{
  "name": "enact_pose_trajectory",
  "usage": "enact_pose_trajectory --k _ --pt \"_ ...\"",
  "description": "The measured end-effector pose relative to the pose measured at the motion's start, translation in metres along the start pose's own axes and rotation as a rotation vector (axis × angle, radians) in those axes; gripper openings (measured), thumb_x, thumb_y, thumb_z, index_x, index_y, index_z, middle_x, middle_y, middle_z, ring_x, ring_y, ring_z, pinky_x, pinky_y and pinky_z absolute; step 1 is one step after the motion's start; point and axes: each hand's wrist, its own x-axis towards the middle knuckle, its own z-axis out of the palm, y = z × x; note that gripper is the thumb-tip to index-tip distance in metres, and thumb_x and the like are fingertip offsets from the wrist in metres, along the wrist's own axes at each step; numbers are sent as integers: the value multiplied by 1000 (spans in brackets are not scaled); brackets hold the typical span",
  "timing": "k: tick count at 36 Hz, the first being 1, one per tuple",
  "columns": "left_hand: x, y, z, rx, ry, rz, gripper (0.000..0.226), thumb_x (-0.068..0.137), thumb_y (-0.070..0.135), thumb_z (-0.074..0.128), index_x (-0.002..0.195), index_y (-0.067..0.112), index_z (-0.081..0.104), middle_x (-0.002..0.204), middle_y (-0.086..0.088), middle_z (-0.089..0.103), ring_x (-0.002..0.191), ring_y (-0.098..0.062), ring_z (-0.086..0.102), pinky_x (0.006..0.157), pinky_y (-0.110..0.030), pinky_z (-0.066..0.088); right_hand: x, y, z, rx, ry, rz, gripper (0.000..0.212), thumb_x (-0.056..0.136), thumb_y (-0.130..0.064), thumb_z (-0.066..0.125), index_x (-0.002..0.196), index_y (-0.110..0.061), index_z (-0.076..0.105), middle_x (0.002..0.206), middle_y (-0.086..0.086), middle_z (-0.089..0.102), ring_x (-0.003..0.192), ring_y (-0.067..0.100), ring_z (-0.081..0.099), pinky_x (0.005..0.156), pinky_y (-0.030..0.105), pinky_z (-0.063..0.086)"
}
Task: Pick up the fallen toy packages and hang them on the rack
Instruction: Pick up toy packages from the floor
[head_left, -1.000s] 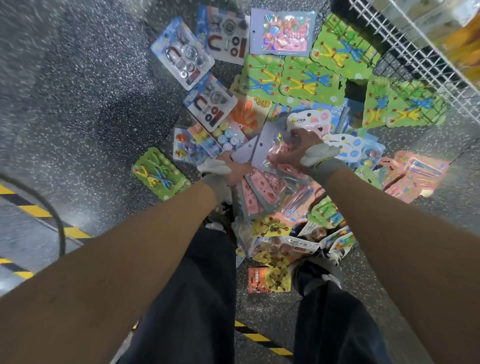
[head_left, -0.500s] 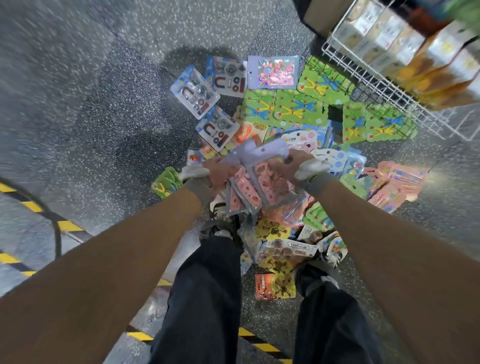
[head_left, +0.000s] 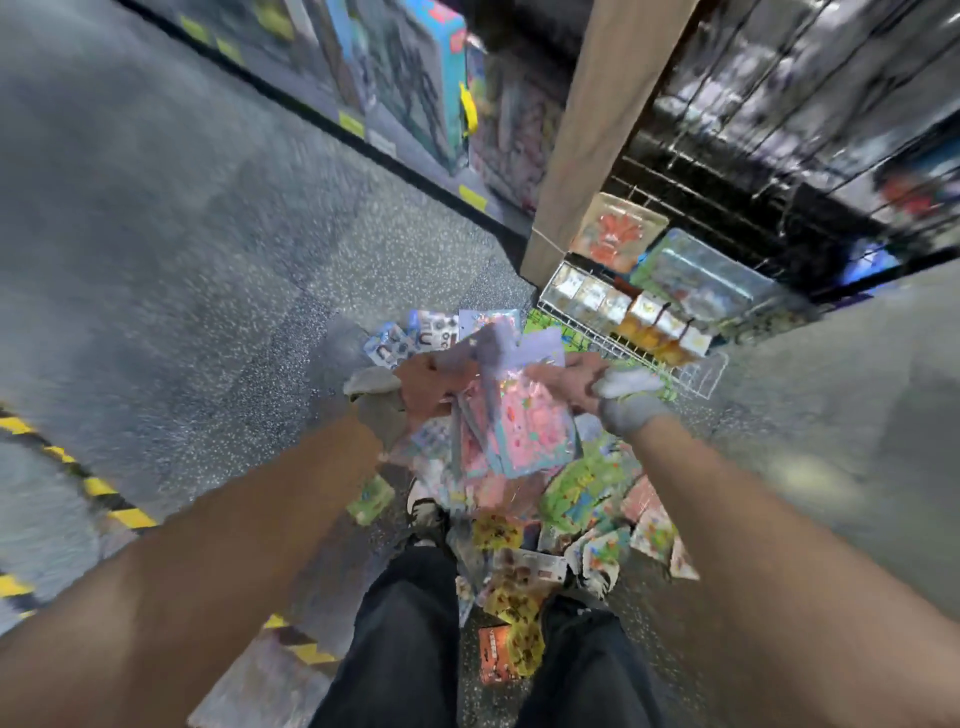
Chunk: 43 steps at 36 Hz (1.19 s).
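Both my hands hold a bunch of pink and lilac toy packages (head_left: 514, 421) at waist height, fanned out and hanging down. My left hand (head_left: 426, 387) grips the bunch's upper left edge. My right hand (head_left: 569, 382) grips its upper right edge. Below them, several fallen packages (head_left: 582, 493) in green, yellow and pink lie on the floor around my feet. The black wire rack (head_left: 779, 171) rises at the upper right, with a few packages hanging low on it. The view is blurred by motion.
A white wire basket (head_left: 696, 371) with small boxes juts from the rack's foot. A tan post (head_left: 597, 130) stands left of the rack. Boxed toys (head_left: 431, 78) line a shelf at the back. Yellow-black tape (head_left: 104, 493) crosses the grey floor at left.
I have risen from the pile with the pink packages in both hands. My view has swung up from the floor, and the rack and shelves have come into sight.
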Motion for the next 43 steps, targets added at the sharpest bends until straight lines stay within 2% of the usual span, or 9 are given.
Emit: enact_pose_trajectory --k 6,8,13,18,26,30,35,38,43 --pt "-80 76 21 75 -37 212 12 94 10 64 104 5 65 92 -10 70 89 -22 66 85 -40 55 -76 -46 -70 -48 92 -50 67 58 -79 61 62 -13 64 68 19 70 52 24 59 59 37 52" --pt "-91 91 23 86 -23 269 9 92 13 68 101 12 67 81 7 74 76 -7 70 74 -26 58 -106 -62 -87 -67 105 -63 57 72 -69 62 65 -12 62 66 13 67 52 22 55 56 28 47" --pt "-141 146 37 88 -7 312 33 83 23 78 110 7 70 87 -11 71 61 -21 62 54 -30 51 -154 -92 -134 39 184 -184 26 77 -45 77 82 -20 69 81 3 72 71 21 64 66 35 56" --pt "-206 219 58 155 72 482 16 91 14 68 105 6 69 71 -3 68 42 -3 55 36 -13 35 -195 -140 -205 -34 373 -401 34 67 -36 84 85 -20 60 88 0 64 79 18 58 67 32 50" --pt "-246 283 62 252 117 624 19 81 24 75 94 12 69 108 -19 71 101 -36 68 92 -51 54 -257 -193 -258 13 466 -634 31 74 -15 81 83 -16 52 80 3 53 68 15 45 57 27 39" --pt "-282 304 71 184 101 718 19 86 18 72 104 13 70 98 -5 72 84 -24 69 76 -33 57 -267 -207 -276 37 555 -703 42 69 -20 85 75 -21 43 78 -2 54 68 13 47 62 28 42" --pt "-304 336 67 213 95 799 37 74 31 77 107 14 74 94 -3 75 87 -20 72 86 -44 58 -295 -225 -296 88 534 -699 30 72 -18 81 72 -21 51 85 4 63 73 17 57 68 35 54" --pt "-317 355 69 208 87 844 21 87 16 71 108 13 71 82 2 70 61 -3 67 56 -18 55 -302 -238 -307 56 534 -719 23 73 -24 78 67 -20 56 78 4 64 71 17 59 67 33 52" --pt "-340 384 68 268 110 922 17 93 18 65 107 9 68 88 -6 66 44 -2 59 39 -14 44 -329 -256 -326 30 548 -765 14 79 -28 73 74 -17 64 74 -3 62 66 11 55 62 26 47"
